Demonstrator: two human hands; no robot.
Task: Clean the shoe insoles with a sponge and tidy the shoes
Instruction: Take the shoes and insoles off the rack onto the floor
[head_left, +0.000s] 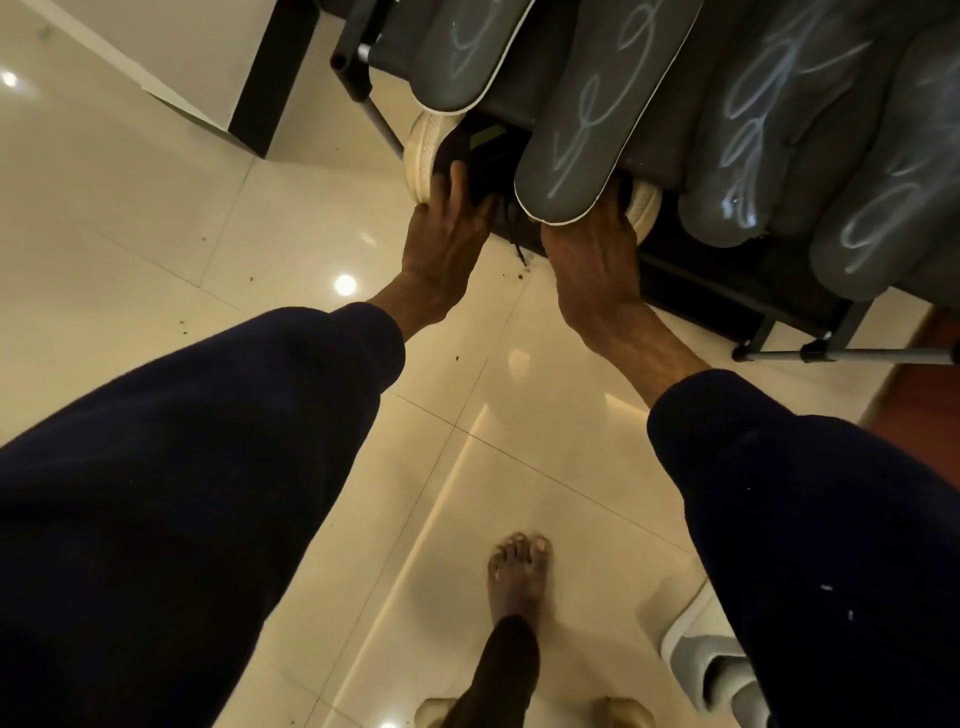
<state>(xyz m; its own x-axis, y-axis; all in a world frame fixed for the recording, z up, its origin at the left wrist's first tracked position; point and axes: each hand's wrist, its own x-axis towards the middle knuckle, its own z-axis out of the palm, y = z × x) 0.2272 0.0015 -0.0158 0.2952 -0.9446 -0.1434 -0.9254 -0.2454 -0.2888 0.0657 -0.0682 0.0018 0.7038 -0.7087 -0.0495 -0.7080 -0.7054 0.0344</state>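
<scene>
Two dark shoes with cream soles sit on the lower shelf of a black shoe rack. My left hand grips the left shoe at its heel. My right hand holds the right shoe, which is mostly hidden. Several grey insoles with pale squiggle marks lie on the rack's top, among them one jutting over my right hand and another above the left shoe. No sponge is in view.
Glossy cream floor tiles carry small dark crumbs near the rack. My bare foot stands below. A grey and white slipper lies at bottom right, and tan footwear at the bottom edge. A white cabinet stands at upper left.
</scene>
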